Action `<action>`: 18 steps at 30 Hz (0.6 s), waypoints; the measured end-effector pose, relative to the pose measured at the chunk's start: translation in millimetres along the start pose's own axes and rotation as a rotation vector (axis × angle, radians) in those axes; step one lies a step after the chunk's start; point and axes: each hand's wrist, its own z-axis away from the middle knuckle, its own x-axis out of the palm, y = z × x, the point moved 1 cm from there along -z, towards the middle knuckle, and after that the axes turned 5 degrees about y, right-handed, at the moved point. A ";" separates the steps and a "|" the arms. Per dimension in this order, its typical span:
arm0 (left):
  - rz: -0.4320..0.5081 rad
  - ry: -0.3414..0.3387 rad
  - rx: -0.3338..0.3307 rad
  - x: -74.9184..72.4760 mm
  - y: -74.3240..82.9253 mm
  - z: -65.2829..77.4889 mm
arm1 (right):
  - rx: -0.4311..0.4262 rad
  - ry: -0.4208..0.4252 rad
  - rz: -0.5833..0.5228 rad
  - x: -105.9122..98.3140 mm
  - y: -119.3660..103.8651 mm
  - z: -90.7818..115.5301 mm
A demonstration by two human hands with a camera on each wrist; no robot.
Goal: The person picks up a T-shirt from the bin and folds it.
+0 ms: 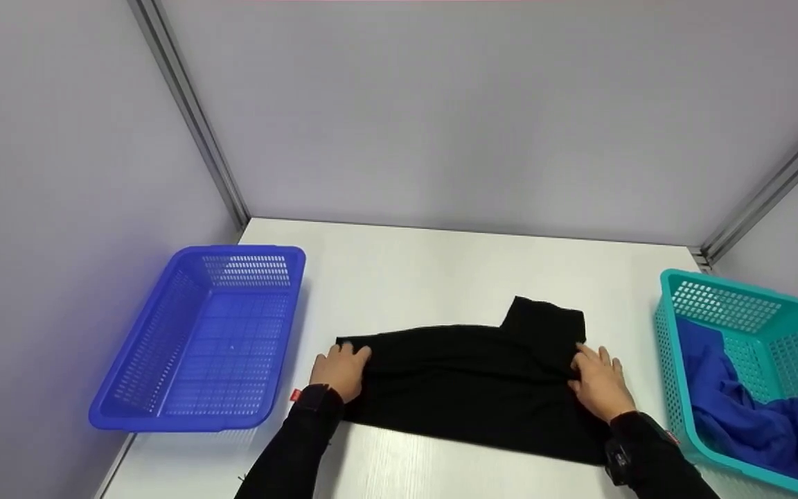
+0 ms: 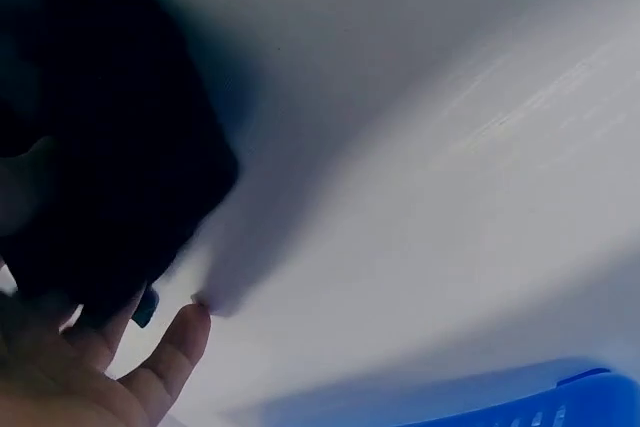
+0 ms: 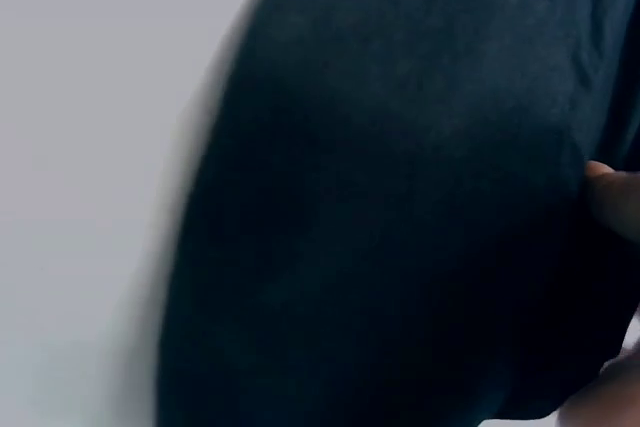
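A black T-shirt [image 1: 454, 395] lies folded lengthwise across the white table, a short sleeve sticking up at its upper right. At its left end my left hand [image 1: 341, 372] pinches the edge near the upper corner. My right hand [image 1: 601, 384] grips the opposite end just below the sleeve, thumb and fingertips at the fabric. In the left wrist view, dark cloth [image 2: 110, 137] hangs between the thumb and fingers [image 2: 172, 359], one finger reaching out beside it. The cloth [image 3: 380, 207] fills most of the right wrist view, with a fingertip [image 3: 618, 199] against it at the right.
Left of the shirt is an empty blue plastic basket [image 1: 287, 346]. A teal basket [image 1: 672, 388] at the right holds crumpled blue cloth [image 1: 738, 409]. Grey-white panels [image 1: 454, 118] wall the table [image 1: 385, 277] in at the back and sides.
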 end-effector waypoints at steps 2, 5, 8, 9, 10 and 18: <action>-0.022 0.035 0.015 1.6 -1.8 -0.1 | -0.018 -0.004 -0.004 1.3 -0.7 -0.8; -0.058 0.067 0.028 3.9 -3.6 0.3 | -0.021 0.004 -0.003 3.0 -0.8 -1.0; -0.082 0.084 0.035 5.1 -4.2 1.6 | 0.000 0.010 -0.017 5.0 -1.4 -1.2; -0.091 0.085 0.037 5.2 -4.2 1.9 | 0.011 0.006 -0.020 5.8 -1.9 -1.5; -0.099 0.088 0.041 5.5 -4.2 2.0 | 0.021 -0.001 -0.019 6.3 -2.8 -1.7; -0.058 0.078 0.032 5.5 -3.4 2.2 | 0.072 -0.101 0.071 9.6 -9.1 -5.4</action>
